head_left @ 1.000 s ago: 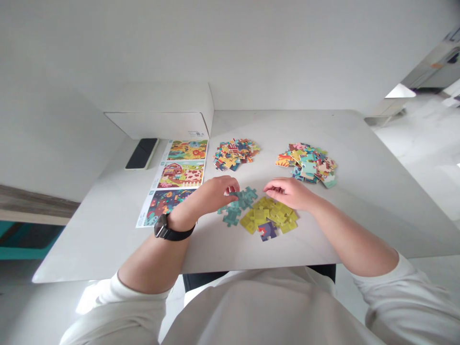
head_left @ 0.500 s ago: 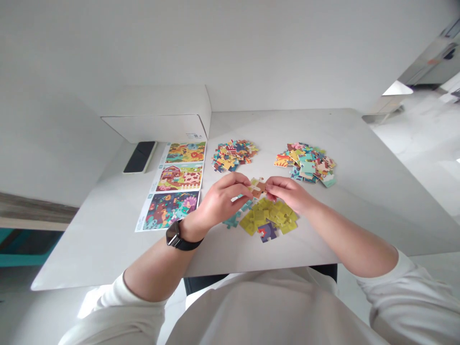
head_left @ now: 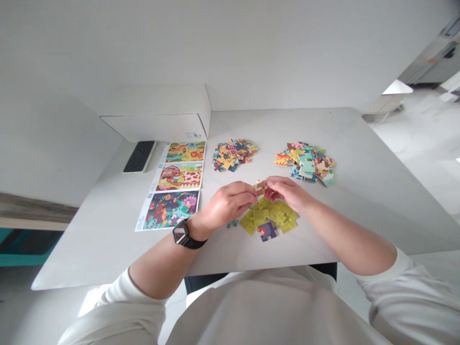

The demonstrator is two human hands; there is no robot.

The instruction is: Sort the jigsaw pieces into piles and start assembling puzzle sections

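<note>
Between my two hands is a brown and cream puzzle piece (head_left: pixel 260 188), pinched above the near pile. My left hand (head_left: pixel 230 203), with a black watch on its wrist, has its fingers closed on the piece's left side. From the other side my right hand (head_left: pixel 287 192) grips it with thumb and fingers. Beneath them lie green puzzle pieces (head_left: pixel 268 214), seen from the back. At their front edge is a purple piece (head_left: pixel 268 231) with a red patch, picture side up. A few teal pieces (head_left: pixel 233 224) are mostly hidden under my left hand.
Two mixed heaps lie farther back, a left puzzle heap (head_left: pixel 234 154) and a right puzzle heap (head_left: pixel 308 164). At left are a sheet of three pictures (head_left: pixel 176 184), a phone (head_left: pixel 140 156) and a white box (head_left: pixel 154 127). A wall stands behind the table (head_left: pixel 362 201).
My left hand has moved slightly right and toward me, its fingers closing in on the puzzle piece. It now covers more of the teal pieces. My right hand stays almost in place.
</note>
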